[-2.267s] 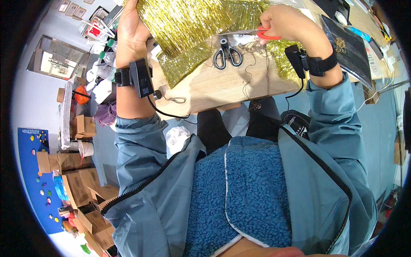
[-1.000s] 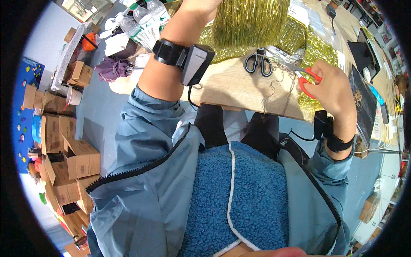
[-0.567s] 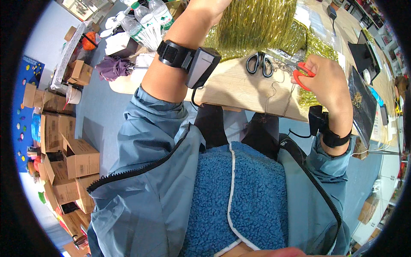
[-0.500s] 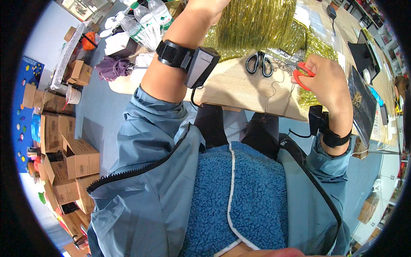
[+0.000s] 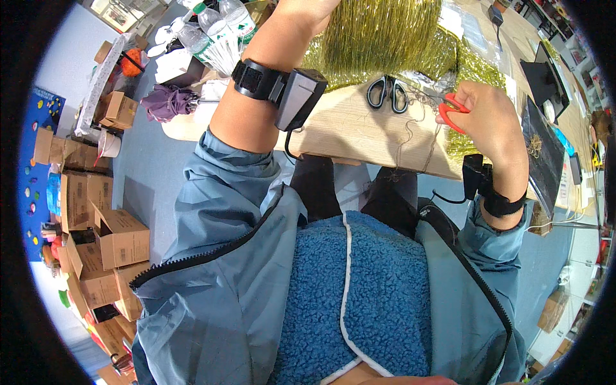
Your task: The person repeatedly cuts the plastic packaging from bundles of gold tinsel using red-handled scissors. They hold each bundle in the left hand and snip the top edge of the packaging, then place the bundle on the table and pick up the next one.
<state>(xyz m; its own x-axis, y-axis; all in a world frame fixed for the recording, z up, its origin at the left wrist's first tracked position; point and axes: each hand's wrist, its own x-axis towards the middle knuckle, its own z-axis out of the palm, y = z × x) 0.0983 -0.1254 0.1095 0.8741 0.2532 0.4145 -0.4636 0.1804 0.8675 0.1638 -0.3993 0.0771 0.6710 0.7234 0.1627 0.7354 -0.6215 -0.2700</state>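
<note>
My right hand (image 5: 493, 122) is closed around the red handles of a pair of scissors (image 5: 454, 101), whose blades point left toward a sheet of gold tinsel fringe (image 5: 385, 38). At the top edge my left hand (image 5: 311, 11) reaches beside the raised part of that fringe; its fingers are outside the picture. More gold strands lie on the wooden table, partly under my right hand. A second pair of scissors, with black handles (image 5: 385, 96), rests near the front edge, loops toward me. Thin brown string (image 5: 409, 131) trails from there over the edge.
Several plastic bottles (image 5: 215, 29), white sticks (image 5: 224, 56) and a folded purple umbrella (image 5: 168, 102) stand or lie left of my arm. On the right are a black flat sheet (image 5: 544, 157) and a dark screen (image 5: 545, 83). Cardboard boxes (image 5: 122, 237) pile up on the floor at left.
Both hands stay almost in place. The raised gold fringe shifts slightly left along with my left arm; the red scissors remain in my right hand.
</note>
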